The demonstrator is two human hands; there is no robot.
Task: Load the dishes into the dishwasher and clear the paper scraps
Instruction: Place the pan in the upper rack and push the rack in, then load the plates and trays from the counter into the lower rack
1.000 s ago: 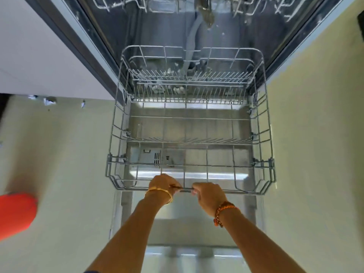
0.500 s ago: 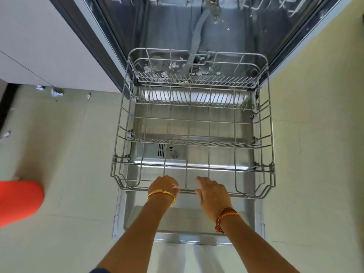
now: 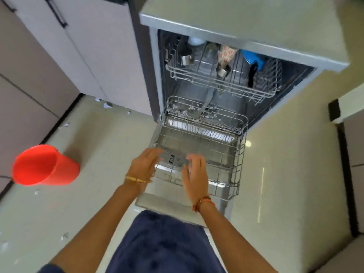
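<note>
Dishwasher lower rack (image 3: pixel 226 154) pulled out, left hand (image 3: pixel 144 165) and right hand (image 3: pixel 195 177) above its front edge, fingers loosely spread, empty.

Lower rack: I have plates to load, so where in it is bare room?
The lower rack's front and middle, between the hands and the rear tines, hold nothing. Paper scraps crowd its back end. The upper rack already carries dishes.

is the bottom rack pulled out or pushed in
Pulled out. The bottom rack sits over the lowered door, mostly outside the dishwasher, with only its back end, where paper scraps lie, at the opening.
</note>
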